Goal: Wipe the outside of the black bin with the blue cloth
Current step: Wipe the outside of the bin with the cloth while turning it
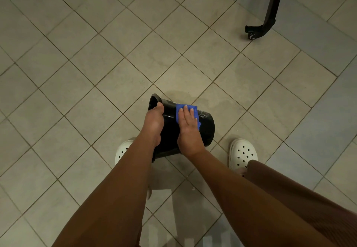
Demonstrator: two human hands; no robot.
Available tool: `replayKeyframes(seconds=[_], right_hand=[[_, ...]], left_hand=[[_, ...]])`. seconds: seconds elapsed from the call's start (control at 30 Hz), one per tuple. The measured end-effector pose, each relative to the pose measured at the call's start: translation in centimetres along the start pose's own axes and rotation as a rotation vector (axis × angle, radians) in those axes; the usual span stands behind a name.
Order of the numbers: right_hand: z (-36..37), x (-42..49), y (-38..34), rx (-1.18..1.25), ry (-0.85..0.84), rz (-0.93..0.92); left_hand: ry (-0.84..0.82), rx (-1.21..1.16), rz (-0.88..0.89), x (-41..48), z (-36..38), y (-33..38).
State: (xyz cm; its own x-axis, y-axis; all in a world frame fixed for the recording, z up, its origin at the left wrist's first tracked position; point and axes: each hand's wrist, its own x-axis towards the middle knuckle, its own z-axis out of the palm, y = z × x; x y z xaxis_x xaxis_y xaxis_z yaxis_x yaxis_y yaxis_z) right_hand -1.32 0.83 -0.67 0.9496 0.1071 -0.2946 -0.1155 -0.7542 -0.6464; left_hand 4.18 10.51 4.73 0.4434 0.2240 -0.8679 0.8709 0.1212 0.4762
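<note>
The black bin (207, 126) lies tipped on its side above the tiled floor, between my feet, its open mouth facing left and its base to the right. My left hand (153, 122) grips the rim at the mouth, fingers curled over the edge. The blue cloth (179, 111) is spread on the bin's upper side. My right hand (188, 126) presses flat on the cloth with straight fingers. Much of the cloth is hidden under that hand.
My feet in white perforated clogs stand either side of the bin, the left clog (122, 150) and the right clog (242, 153). A black metal furniture leg with a foot (258, 29) stands at the upper right. Beige floor tiles (96, 53) surround everything.
</note>
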Motion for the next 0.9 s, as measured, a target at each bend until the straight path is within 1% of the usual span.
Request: replayKeyframes(seconds=[0.07, 0.2, 0.33, 0.43, 0.6, 0.7, 0.8, 0.9], right_hand=[[0.4, -0.6, 0.0, -0.009, 0.031, 0.002], [1.0, -1.4, -0.5, -0.056, 0.008, -0.14], [0.5, 0.5, -0.2, -0.079, -0.012, -0.227], [-0.1, 1.7, 0.7, -0.038, 0.003, -0.183], [-0.3, 1.5, 1.3, 0.058, 0.193, -0.121], [-0.2, 0.4, 1.2, 0.067, 0.259, -0.085], [0.4, -0.7, 2.2, 0.007, 0.269, -0.134], [1.4, -1.7, 2.1, -0.018, 0.226, -0.177]], left_hand=[[-0.003, 0.022, 0.015, 0.0, 0.1, 0.0], [-0.021, 0.045, 0.035, 0.1, -0.2, -0.1], [-0.048, 0.072, 0.091, 0.2, -0.5, -0.3], [-0.053, 0.069, 0.116, 0.3, -0.7, -0.5], [-0.022, 0.036, 0.075, 0.1, -0.5, -0.1], [-0.016, -0.007, 0.028, 0.0, -0.1, 0.0], [-0.049, -0.005, 0.019, 0.0, 0.4, 0.0], [-0.034, 0.06, 0.084, 0.0, 0.5, -0.1]])
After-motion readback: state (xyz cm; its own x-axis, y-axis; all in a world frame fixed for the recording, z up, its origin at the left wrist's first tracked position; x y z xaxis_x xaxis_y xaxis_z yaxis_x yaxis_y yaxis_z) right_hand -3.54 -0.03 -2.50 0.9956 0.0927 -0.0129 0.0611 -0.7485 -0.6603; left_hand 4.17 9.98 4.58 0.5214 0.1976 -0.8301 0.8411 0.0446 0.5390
